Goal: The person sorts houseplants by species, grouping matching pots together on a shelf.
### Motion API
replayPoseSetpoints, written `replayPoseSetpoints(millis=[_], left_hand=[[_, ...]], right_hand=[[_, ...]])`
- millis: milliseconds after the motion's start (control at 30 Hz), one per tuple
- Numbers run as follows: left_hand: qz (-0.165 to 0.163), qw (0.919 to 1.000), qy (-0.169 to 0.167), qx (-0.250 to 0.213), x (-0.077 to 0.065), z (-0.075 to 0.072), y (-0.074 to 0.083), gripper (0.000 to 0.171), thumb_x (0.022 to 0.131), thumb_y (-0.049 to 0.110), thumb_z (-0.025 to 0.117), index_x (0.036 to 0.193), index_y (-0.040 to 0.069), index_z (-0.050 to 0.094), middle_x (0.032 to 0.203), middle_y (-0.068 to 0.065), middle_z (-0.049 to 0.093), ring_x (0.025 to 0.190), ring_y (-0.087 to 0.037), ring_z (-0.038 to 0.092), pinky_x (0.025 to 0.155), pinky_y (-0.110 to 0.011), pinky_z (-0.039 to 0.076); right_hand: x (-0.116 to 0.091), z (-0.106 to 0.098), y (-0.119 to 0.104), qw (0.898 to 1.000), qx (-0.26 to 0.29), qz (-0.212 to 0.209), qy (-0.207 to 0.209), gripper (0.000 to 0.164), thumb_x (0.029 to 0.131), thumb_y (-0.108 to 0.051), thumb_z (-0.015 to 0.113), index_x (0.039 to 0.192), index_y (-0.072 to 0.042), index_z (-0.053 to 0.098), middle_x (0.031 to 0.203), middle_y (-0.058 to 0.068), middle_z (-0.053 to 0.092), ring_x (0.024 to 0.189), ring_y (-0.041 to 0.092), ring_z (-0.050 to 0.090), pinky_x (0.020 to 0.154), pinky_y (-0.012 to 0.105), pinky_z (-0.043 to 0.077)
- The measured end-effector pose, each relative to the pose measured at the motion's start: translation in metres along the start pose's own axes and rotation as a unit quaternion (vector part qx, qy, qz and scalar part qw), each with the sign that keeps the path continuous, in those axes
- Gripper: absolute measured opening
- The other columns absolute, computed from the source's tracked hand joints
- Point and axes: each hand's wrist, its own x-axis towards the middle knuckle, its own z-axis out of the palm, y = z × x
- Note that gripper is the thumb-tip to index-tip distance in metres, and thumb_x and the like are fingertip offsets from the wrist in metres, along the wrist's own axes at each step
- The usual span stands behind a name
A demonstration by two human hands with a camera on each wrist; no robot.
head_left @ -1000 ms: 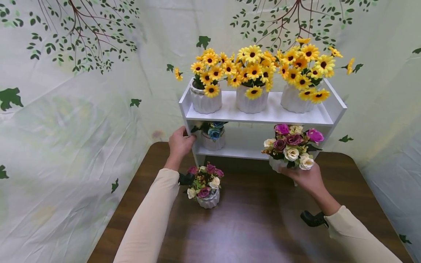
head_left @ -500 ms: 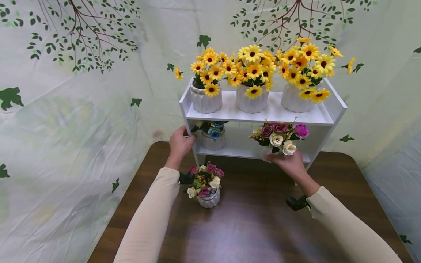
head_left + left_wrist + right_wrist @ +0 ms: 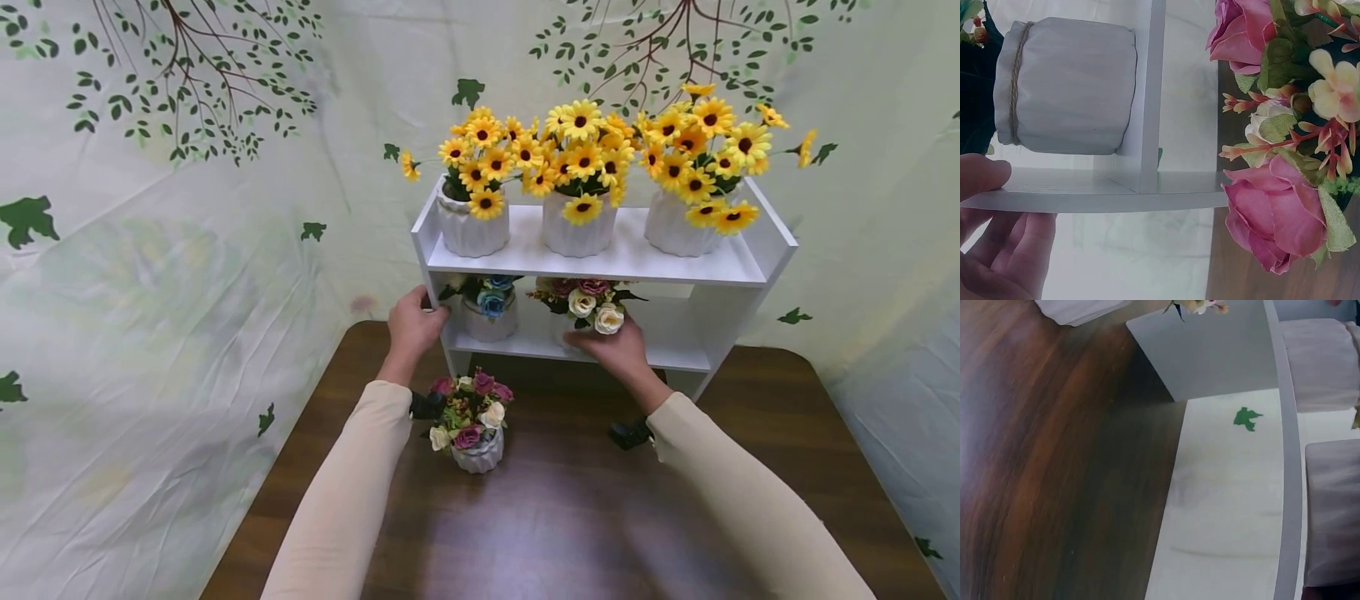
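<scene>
My left hand (image 3: 414, 327) grips the left side panel of a white two-tier shelf (image 3: 525, 250). In the left wrist view its thumb lies on one face of the panel and the fingers on the other. My right hand (image 3: 621, 353) holds a white pot (image 3: 1335, 512) of purple and cream roses (image 3: 592, 304) at the middle of the lower tier. Beside it, at the left end of that tier, stands a ribbed white pot (image 3: 1072, 84) with blue roses (image 3: 492, 302). The upper board partly hides both bouquets.
Three white pots (image 3: 579, 229) of yellow daisies stand along the top tier. On the brown table (image 3: 525, 533), in front of the shelf's left end, is another pot (image 3: 480, 454) with pink and cream roses, close to my left forearm. A printed cloth (image 3: 187, 275) hangs behind.
My right hand has carried the potted roses leftward from the shelf's right front into the middle of the lower tier. My left hand has stayed on the side panel.
</scene>
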Motion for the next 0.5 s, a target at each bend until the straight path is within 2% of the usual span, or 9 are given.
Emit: replayPoseSetpoints(millis=[233,500], left_hand=[[-0.002,1.0000,-0.001,-0.005,-0.001,-0.002,0.000,0.031,0.085,0.018,0.064,0.112,0.004,0.067,0.115,-0.018,0.072,0.111,-0.037,0.065,0.096,-0.050,0.048],[-0.004,1.0000,-0.004,-0.004,0.000,-0.002,-0.001,0.031,0.084,0.018,0.064,0.112,0.004,0.067,0.115,-0.018,0.072,0.111,-0.037,0.064,0.097,-0.050,0.048]], right_hand=[[0.012,0.017,-0.010,1.000,0.000,0.026,0.013,0.087,0.073,-0.034,0.085,0.143,-0.002,0.043,0.141,0.018,0.055,0.129,0.032,0.054,0.107,0.047,0.044],[0.016,0.024,-0.015,0.999,0.025,0.039,0.015,0.090,0.074,-0.034,0.084,0.145,-0.003,0.039,0.144,0.018,0.052,0.131,0.030,0.051,0.108,0.046,0.043]])
